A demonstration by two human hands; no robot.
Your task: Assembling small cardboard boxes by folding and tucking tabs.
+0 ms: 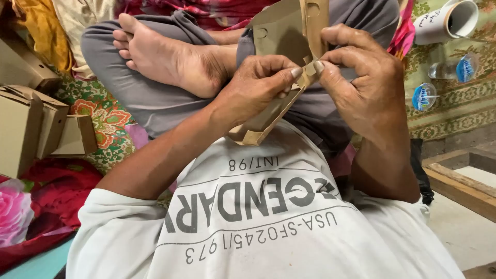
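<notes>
Above the person's lap, both hands hold one flat piece of brown cardboard (281,39), a cut-out box blank with folded flaps. The left hand (258,85) pinches a small flap between thumb and forefinger, fingers closed on it. The right hand (361,85) meets it from the other side, thumb and forefinger closed on the same flap where the fingertips nearly touch. The top of the cardboard runs out of the picture, so its full shape cannot be made out, and its lower end (253,135) is partly covered by the left hand. The other fingers of the left hand are tucked behind the card and cannot be counted.

One bare foot (165,54) rests sole-up on the crossed legs in grey trousers (139,98); the other foot is hidden. A white printed shirt (258,227) fills the bottom of the view.

At the left edge stand folded brown boxes (36,124), at least three, stacked close and cut off by the frame, so the count is not certain. On the patterned mat (454,111) to the right lie two small clear water cups with blue lids (444,80) and one white mug (447,20) tipped on its side. A wooden frame (460,183) shows at the lower right, only in part.
</notes>
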